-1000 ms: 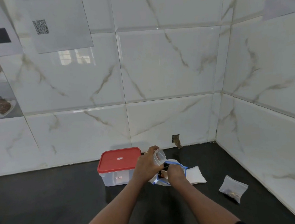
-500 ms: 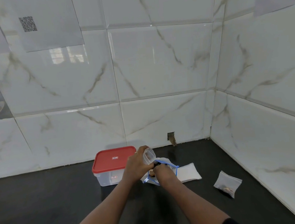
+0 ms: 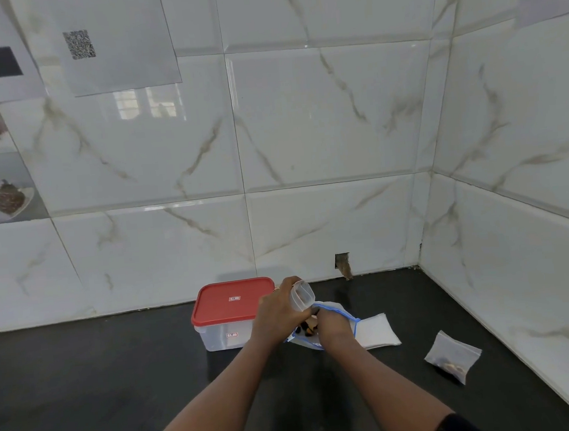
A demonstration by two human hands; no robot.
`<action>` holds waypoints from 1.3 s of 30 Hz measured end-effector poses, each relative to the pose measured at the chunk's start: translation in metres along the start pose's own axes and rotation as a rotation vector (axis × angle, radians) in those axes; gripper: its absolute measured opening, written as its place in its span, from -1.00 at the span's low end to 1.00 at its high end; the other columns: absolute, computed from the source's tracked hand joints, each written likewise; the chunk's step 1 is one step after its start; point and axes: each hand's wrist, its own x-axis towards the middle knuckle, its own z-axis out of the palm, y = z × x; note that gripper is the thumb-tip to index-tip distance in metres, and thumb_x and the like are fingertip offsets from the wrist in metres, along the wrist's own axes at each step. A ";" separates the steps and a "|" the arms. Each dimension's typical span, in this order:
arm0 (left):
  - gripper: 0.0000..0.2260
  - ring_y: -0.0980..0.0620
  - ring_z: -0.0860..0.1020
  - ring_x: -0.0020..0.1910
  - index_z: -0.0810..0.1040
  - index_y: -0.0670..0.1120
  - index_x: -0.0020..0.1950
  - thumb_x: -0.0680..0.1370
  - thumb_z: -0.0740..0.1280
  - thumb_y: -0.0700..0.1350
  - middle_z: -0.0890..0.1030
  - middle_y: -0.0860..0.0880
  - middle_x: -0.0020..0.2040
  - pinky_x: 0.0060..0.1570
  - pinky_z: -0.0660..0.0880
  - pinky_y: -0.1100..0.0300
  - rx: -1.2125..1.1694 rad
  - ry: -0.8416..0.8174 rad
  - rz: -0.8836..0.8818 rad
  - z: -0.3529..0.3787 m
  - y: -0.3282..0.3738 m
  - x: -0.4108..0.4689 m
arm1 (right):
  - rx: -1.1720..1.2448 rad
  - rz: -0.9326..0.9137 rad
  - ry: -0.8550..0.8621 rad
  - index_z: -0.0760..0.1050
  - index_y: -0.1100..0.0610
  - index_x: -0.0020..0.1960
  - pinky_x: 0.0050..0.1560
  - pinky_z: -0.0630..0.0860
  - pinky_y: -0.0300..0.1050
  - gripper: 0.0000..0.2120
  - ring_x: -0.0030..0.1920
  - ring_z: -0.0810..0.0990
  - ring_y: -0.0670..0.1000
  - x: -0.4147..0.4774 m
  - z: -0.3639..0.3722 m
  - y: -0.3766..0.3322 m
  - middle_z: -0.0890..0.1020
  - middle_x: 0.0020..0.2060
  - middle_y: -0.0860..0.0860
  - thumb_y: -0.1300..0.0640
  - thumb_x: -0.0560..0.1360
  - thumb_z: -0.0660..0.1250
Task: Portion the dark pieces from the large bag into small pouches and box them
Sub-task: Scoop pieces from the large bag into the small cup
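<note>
We held a small pouch (image 3: 303,295) in our left hand (image 3: 278,314), fingers wrapped round its body and its mouth gaping toward the large bag (image 3: 337,308). Our right hand (image 3: 332,324) was curled down at the bag's blue-edged mouth, right beside the dark pieces (image 3: 306,329). Its fingertips were hidden, so we could not tell whether it pinched any. The bag lay slumped on the black counter (image 3: 85,387), just right of the box (image 3: 225,337), whose red lid (image 3: 233,300) was on. A stack of empty pouches (image 3: 377,331) lay flat behind the bag, and a filled pouch (image 3: 453,357) sat well apart to the right.

We judged the pouch film thin, light and slippery, likely to collapse shut unless squeezed at its sides just below the rim. The pieces looked small, hard and loose, best taken a few at a time in a fingertip pinch and dropped straight into the mouth. The soft bag would slide or fold if tugged, so steadying its rim seemed wise.
</note>
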 end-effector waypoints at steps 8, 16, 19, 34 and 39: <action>-0.50 0.02 0.57 0.02 0.40 -0.01 0.25 0.39 0.43 0.12 0.60 0.04 0.07 0.08 0.48 0.10 0.019 0.009 -0.007 0.000 -0.002 -0.001 | 0.097 -0.057 0.015 0.40 0.09 0.19 -0.12 0.44 -0.42 -0.82 -0.10 0.50 -0.13 0.003 0.008 0.010 0.51 -0.06 -0.03 0.09 0.62 0.13; -0.51 0.04 0.56 0.04 0.39 -0.01 0.27 0.42 0.41 0.13 0.59 0.03 0.11 0.08 0.48 0.11 0.049 -0.015 -0.014 -0.003 -0.009 -0.002 | 0.044 0.122 -0.044 0.37 0.16 0.34 0.17 0.43 -0.22 -0.67 0.10 0.49 -0.02 0.006 0.012 -0.004 0.55 0.09 0.00 0.12 0.59 0.21; -0.50 0.04 0.56 0.05 0.39 0.00 0.27 0.42 0.40 0.15 0.58 0.03 0.12 0.10 0.48 0.09 0.051 -0.027 -0.015 -0.002 -0.013 -0.003 | 0.031 0.131 -0.049 0.38 0.13 0.32 0.08 0.41 -0.24 -0.61 -0.03 0.39 -0.04 0.009 0.011 -0.005 0.50 -0.01 0.01 0.07 0.53 0.30; -0.49 0.02 0.55 0.07 0.38 0.03 0.29 0.38 0.37 0.10 0.60 0.04 0.10 0.16 0.42 0.05 0.103 -0.123 0.053 -0.002 -0.024 0.000 | -0.169 -0.081 -0.038 0.38 0.05 0.14 0.24 0.39 -0.16 -0.76 0.15 0.50 0.02 0.006 0.002 -0.012 0.51 0.17 0.08 -0.07 0.56 0.21; -0.54 0.00 0.56 0.02 0.41 -0.01 0.26 0.41 0.41 0.03 0.59 0.02 0.10 0.08 0.47 0.10 0.004 -0.040 -0.001 -0.005 -0.017 0.004 | -0.027 -0.218 0.040 0.43 0.07 0.22 -0.23 0.40 -0.59 -0.78 -0.20 0.44 -0.24 0.006 0.013 0.002 0.52 -0.06 -0.01 0.12 0.63 0.11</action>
